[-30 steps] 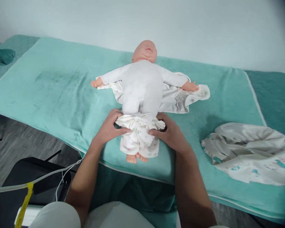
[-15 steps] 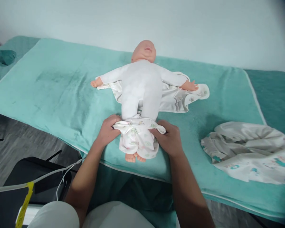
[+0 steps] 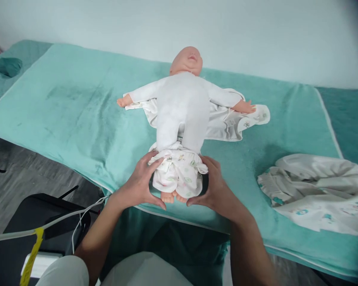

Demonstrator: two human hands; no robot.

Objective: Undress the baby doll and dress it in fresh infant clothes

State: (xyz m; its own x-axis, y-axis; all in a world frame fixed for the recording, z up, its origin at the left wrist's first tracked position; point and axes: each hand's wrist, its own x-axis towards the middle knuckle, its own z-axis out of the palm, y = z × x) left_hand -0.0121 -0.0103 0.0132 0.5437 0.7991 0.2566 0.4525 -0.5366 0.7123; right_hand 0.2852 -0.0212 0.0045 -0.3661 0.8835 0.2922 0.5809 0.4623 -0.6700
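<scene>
A baby doll [image 3: 183, 105] in a white bodysuit lies on its back on a teal towel [image 3: 77, 111], head toward the wall. Patterned white pants [image 3: 177, 171] are bunched around its lower legs, with the bare feet poking out at the near edge. My left hand [image 3: 140, 182] cups the left side of the pants, fingers on the waistband and thumb curled below the feet. My right hand [image 3: 214, 186] cups the right side the same way. An opened patterned garment [image 3: 226, 123] lies spread beneath the doll's torso.
A crumpled patterned cloth [image 3: 313, 190] lies on the towel at the right. A black chair [image 3: 20, 234] with a white cable and yellow tag stands on the floor at lower left. A folded teal cloth [image 3: 4, 65] sits at far left. A pale wall runs behind.
Both hands have slid from the pants' waistband at the doll's thighs down toward the feet. The pants are now bunched lower on the legs.
</scene>
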